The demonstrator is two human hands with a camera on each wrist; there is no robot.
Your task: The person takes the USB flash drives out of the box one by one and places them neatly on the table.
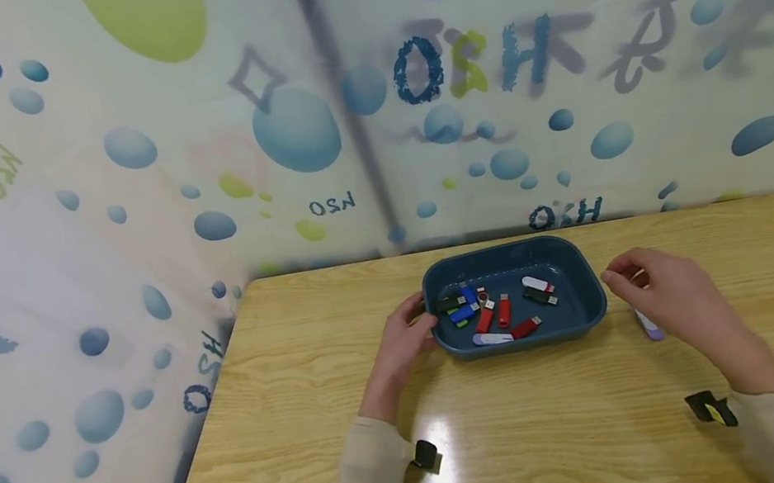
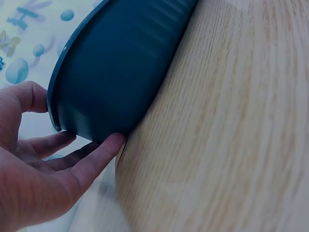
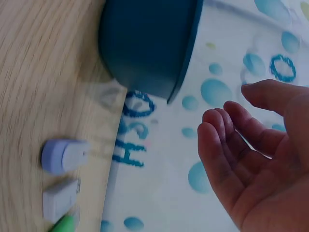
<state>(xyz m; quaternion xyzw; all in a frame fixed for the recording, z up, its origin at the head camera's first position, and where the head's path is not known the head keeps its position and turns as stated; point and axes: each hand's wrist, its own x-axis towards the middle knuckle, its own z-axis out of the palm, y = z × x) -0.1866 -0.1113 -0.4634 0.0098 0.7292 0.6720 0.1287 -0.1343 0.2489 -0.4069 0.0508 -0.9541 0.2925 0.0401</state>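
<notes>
A dark blue plastic tray (image 1: 569, 281) sits on the table and holds several USB flash drives, among them a red one (image 1: 504, 311), a blue one (image 1: 464, 312) and a white and red one (image 1: 538, 284). My left hand (image 1: 404, 335) holds the tray's left end; in the left wrist view the thumb is at the rim and the fingers touch the outer wall. Beside the right end is my right hand (image 1: 669, 299), its fingers loosely bent, nothing between them and the thumb. Under it lies a lavender flash drive (image 3: 63, 155), partly hidden in the head view.
A grey-white flash drive (image 3: 60, 199) and a green object (image 3: 63, 224), cut off by the frame, lie near the lavender one. The wooden table (image 1: 289, 390) ends against a patterned curtain-like wall covering (image 1: 197, 178). Dark straps show at both cuffs.
</notes>
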